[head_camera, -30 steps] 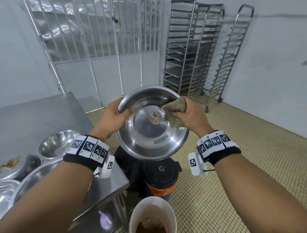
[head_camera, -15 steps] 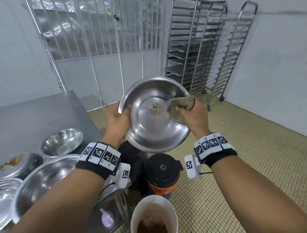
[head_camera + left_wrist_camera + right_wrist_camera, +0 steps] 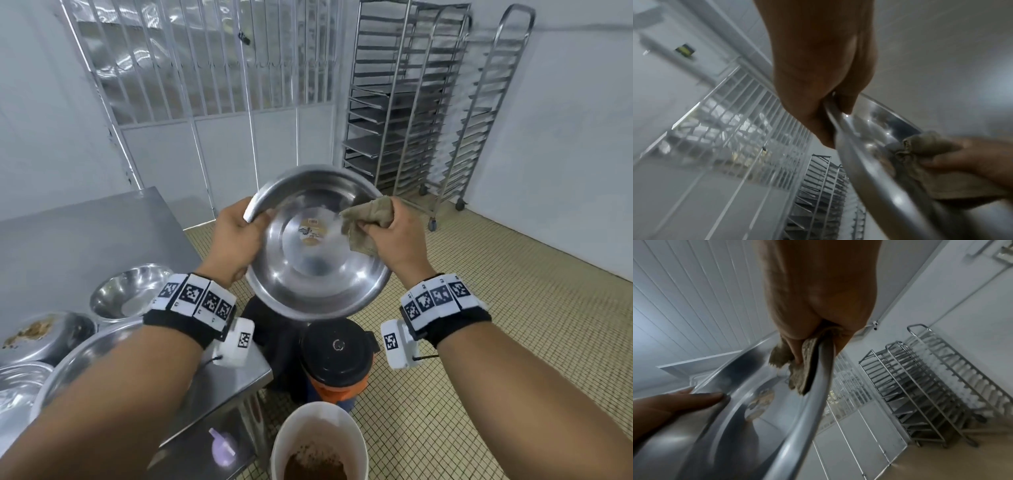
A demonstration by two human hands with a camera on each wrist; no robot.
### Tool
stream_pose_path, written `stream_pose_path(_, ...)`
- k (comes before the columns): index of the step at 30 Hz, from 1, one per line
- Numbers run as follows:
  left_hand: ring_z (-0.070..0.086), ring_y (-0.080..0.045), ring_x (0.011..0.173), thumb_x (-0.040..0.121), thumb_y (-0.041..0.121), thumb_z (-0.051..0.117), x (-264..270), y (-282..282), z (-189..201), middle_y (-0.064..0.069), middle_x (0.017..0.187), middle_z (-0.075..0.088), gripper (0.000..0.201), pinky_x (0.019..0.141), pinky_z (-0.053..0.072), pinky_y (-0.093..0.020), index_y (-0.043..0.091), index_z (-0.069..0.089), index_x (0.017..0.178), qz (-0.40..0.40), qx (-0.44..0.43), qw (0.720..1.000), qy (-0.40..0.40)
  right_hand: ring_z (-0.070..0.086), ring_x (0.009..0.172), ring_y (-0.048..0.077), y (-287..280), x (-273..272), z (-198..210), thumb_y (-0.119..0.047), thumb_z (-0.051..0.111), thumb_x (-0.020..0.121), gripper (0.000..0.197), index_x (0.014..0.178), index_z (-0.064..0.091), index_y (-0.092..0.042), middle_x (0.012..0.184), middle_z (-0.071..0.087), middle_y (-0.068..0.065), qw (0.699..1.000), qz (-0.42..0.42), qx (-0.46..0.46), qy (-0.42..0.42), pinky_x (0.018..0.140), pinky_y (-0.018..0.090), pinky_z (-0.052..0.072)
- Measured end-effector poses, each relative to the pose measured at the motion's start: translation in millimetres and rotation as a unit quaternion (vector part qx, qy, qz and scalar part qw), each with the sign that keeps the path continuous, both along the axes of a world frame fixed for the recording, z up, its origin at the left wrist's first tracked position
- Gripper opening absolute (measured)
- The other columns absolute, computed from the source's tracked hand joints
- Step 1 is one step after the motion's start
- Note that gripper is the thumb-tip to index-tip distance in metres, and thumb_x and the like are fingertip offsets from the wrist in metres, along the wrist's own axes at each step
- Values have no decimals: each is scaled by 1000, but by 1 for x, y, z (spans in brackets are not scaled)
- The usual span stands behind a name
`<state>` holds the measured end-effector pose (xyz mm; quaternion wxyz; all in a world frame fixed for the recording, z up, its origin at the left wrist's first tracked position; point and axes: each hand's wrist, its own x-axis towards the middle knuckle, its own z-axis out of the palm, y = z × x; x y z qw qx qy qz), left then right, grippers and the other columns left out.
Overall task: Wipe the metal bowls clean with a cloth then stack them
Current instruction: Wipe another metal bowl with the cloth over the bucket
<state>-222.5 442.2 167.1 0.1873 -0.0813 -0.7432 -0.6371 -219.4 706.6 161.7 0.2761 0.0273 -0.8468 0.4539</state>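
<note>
While the worktop (image 3: 102,233) edge lies at the left, the bowl (image 3: 318,274) is held up over the open tiled floor (image 3: 496,342). Left hand (image 3: 236,236) grips its rim; right hand (image 3: 400,236) pinches the cloth (image 3: 368,219) over the opposite rim.

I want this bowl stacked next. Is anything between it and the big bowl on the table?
Nothing visible: only air separates the held bowl from the big bowl on the table; the left forearm crosses over that bowl.
</note>
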Motion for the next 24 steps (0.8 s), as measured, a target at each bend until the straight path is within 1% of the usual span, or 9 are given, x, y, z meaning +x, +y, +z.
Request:
stream_pose_path(3,66,-12,64,100,7,61,9,10,-9,8,69,71,29,60,55,-26,28,74,86,60,80,995,-6,58,93,9,-4,4,-11,-21,82,82,36,108,57,-23,92,56,-20,998,-38,-50,-20,71,5,38)
stream_pose_path(7,68,1,68,98,10,65,14,7,-10,9,83,73,20,59,52,-18,30,70,99,36,-12,999,1,59,93,8,7,4,-6,-19,82,82,34,105,58,-24,93,58,-19,999,-13,-23,-43,70,7,38)
stream_pose_path(10,71,-13,77,93,18,68,2,-5,-4,5,86,74,13,68,53,-30,24,72,104,24,-112,993,-7,61,93,9,9,5,5,-14,82,82,34,103,58,-27,97,63,-12,998,34,51,-33,72,8,41)
stream_pose_path(12,68,-16,68,96,14,67,0,-7,-1,6,76,73,12,66,53,-31,24,73,95,6,-116,993,-33,62,92,9,7,6,6,-14,82,81,34,102,59,-27,96,63,-14,997,40,64,-21,75,10,44)
stream_pose_path(15,65,-14,58,99,8,64,6,1,0,6,65,70,18,57,51,-29,19,74,88,10,-9,999,-45,61,89,3,4,9,0,-14,80,82,31,101,59,-27,92,61,-19,1000,10,9,-11,75,12,45)
stream_pose_path(18,67,-13,59,101,9,61,11,8,-8,5,64,71,14,57,54,-29,12,73,96,55,142,986,-69,60,92,0,-3,12,-11,-19,79,85,33,111,59,-26,98,60,-18,997,1,-71,-43,76,15,48)
stream_pose_path(19,67,-14,61,102,12,61,10,10,-13,4,68,71,11,60,54,-31,12,72,102,69,159,982,-69,58,91,-2,-5,12,-15,-20,78,86,34,113,58,-26,99,59,-18,996,2,-77,-52,74,12,46)
stream_pose_path(22,66,-18,84,99,23,64,4,7,-25,-1,103,67,21,76,55,-37,23,58,119,132,6,991,-9,54,85,-2,-3,10,-13,-19,75,89,30,112,57,-23,97,58,-17,997,-29,-58,-48,63,1,36)
stream_pose_path(24,59,-15,92,97,34,67,7,4,-24,-1,114,57,34,80,50,-35,20,52,124,203,-76,975,42,57,87,5,1,8,-9,-15,73,89,27,113,60,-19,99,62,-11,998,-40,-29,-29,61,-2,36)
